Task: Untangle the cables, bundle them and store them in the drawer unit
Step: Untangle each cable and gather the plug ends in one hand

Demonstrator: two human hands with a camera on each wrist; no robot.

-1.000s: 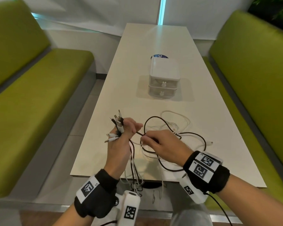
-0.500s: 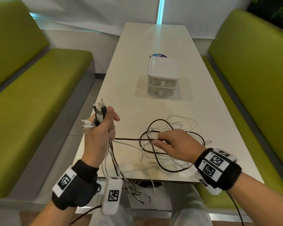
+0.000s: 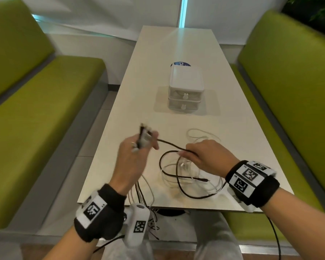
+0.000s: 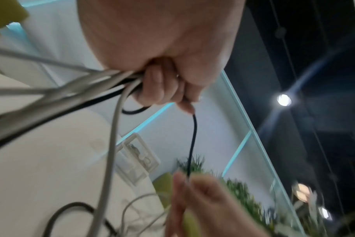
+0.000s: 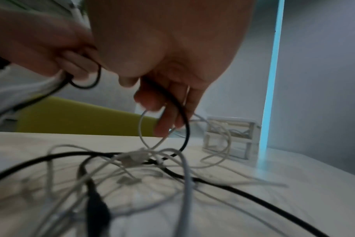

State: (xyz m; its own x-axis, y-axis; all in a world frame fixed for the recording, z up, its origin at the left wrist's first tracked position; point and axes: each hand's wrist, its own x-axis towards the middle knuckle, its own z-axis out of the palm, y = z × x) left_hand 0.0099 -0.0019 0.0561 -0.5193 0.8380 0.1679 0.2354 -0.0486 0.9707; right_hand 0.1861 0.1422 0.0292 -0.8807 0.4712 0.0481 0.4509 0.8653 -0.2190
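My left hand grips a bunch of black and white cable ends above the table's near left corner; the same fist shows in the left wrist view. A black cable runs taut from it to my right hand, which pinches it over a tangle of black and white cables on the table. The right wrist view shows the black cable passing through my right fingers. The white two-drawer unit stands farther back, both drawers closed.
The long white table runs away from me between two green benches. A blue round sticker lies behind the drawer unit. Several cable lengths hang off the near table edge.
My left hand has swung back right and forward with the cable ends, closer to the right hand. The right hand stays pinching the black cable over the tangle.
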